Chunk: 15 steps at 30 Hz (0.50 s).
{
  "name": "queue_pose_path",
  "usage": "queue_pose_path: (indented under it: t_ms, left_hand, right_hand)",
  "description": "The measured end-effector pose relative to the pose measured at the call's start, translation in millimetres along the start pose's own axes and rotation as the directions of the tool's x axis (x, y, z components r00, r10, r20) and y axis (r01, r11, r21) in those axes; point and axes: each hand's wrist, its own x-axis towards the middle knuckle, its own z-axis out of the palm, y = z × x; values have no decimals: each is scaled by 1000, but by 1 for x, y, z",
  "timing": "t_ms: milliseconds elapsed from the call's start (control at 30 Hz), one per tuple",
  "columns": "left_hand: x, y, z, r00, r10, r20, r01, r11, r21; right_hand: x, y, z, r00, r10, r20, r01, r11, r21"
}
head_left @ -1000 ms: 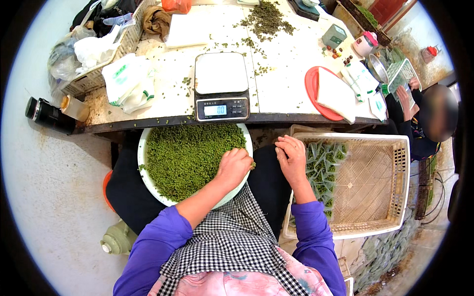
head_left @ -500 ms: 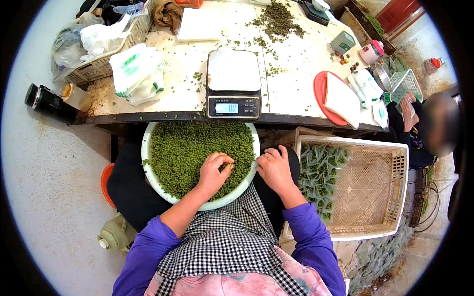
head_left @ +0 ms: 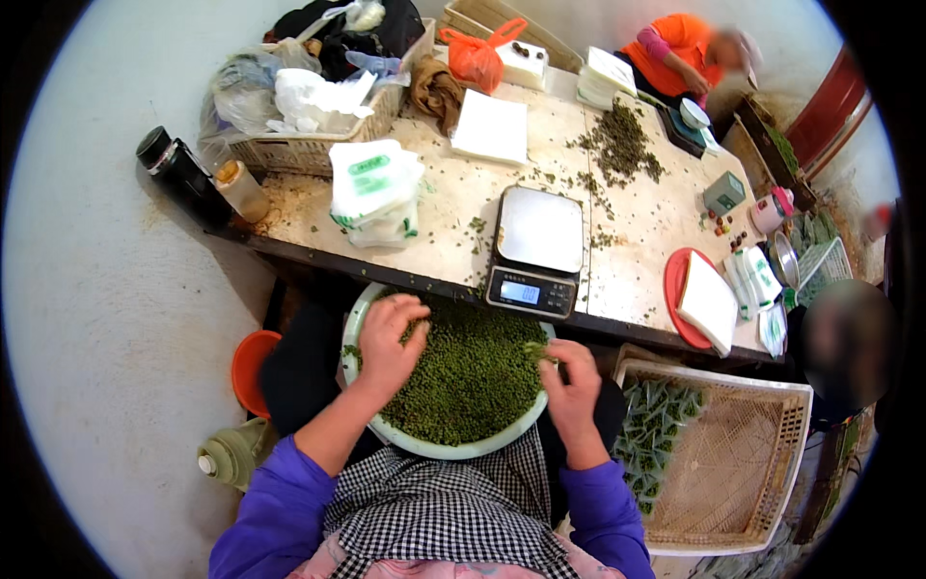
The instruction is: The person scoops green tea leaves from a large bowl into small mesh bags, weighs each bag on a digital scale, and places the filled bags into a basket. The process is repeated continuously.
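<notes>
Sm. round grn berries (head_left: 463,376); pale-grn round plastic basin (head_left: 458,450); blk/wht checked cloth apron (head_left: 444,511); plain purple fabric sleeves (head_left: 277,502); flat round red plate (head_left: 677,270); rect. beige plastic crate (head_left: 723,463) w/ paler rim.

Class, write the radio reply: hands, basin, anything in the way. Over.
Left hand over left side of pale basin; right hand at its right rim, by a green clump. Basin filled with small green pieces. Table edge hides its far rim.

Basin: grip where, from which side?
Probably the basin's rim, at left and right together, coming from the wearer's side: it's wide and round, its near rim is exposed, and the table edge hides part of the far rim. Keep it level; the green grains look loose.
</notes>
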Motion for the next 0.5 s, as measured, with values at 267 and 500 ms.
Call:
queue_pose_path:
  t_ms: [267,500]
  left_hand:
    - [129,-37,-43,962,222,-158,-148,914,379]
    - [145,-65,-32,969,247,-5,-222,881,418]
  right_hand:
    - [29,4,58,915,-154,372,245,946,-212]
    - [96,-19,112,899,-309,310,338,940,-42]
